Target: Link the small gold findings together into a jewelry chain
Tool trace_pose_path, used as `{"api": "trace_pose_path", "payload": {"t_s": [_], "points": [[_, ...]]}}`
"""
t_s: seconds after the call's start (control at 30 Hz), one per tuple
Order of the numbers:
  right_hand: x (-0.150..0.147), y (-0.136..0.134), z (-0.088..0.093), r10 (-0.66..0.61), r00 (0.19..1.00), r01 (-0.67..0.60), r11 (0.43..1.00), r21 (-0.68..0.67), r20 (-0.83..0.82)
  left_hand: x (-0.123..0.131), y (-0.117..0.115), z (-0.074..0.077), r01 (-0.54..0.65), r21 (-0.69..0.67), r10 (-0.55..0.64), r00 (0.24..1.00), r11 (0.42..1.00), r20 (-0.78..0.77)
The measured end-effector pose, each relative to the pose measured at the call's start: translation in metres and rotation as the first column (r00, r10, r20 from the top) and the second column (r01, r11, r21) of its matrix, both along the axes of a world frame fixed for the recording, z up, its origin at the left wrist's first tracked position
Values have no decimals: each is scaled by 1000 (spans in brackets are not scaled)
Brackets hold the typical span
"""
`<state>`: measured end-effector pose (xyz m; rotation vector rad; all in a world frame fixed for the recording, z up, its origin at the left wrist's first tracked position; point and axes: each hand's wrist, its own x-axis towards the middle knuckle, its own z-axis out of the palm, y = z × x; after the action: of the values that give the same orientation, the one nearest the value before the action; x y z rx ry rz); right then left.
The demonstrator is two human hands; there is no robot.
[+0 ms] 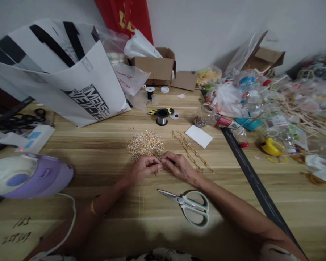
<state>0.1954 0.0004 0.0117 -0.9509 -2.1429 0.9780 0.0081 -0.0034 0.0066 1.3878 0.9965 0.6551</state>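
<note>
My left hand point(146, 167) and my right hand point(177, 166) meet over the wooden table, fingertips almost touching. Both are closed in a pinch. Something tiny and dark shows at the left fingertips, too small to name. Just beyond my left hand lies a heap of small gold and clear beaded pieces point(145, 143). Beside my right hand, gold bead chains point(192, 154) stretch out on the wood. Closer to me rest scissors point(188, 204) with pale green handles, their blades pointing left.
A wire spool point(162, 117) stands behind the heap, near a yellow-black cutter point(153, 112) and a white card point(199, 136). A large white bag point(97, 87) and a purple-white appliance point(40, 177) occupy the left. Bottles, a yellow tape measure point(272, 146) and plastic bags clutter the right.
</note>
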Motion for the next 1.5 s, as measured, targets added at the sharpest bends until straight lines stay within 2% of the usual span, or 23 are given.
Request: {"api": "trace_pose_path", "payload": {"t_s": [0.33, 0.6, 0.97, 1.23, 1.5], "points": [[-1, -1, 2, 14, 1000, -14, 1000, -6, -18, 2, -1, -3, -37, -63, 44, 994, 997, 98], [-1, 0, 1, 18, 999, -19, 999, -26, -32, 2, -1, 1, -99, -75, 104, 992, 992, 65], [-1, 0, 2, 18, 999, -20, 999, -45, -44, 3, -2, 4, -98, -76, 103, 992, 992, 70], [-1, 0, 2, 15, 998, -21, 995, -97, -61, 3, -2, 1, -130, -23, 132, 986, 991, 98], [-1, 0, 5, -8, 995, -8, 989, -149, -104, 2, -2, 5, -147, -41, 151, 983, 988, 101]]}}
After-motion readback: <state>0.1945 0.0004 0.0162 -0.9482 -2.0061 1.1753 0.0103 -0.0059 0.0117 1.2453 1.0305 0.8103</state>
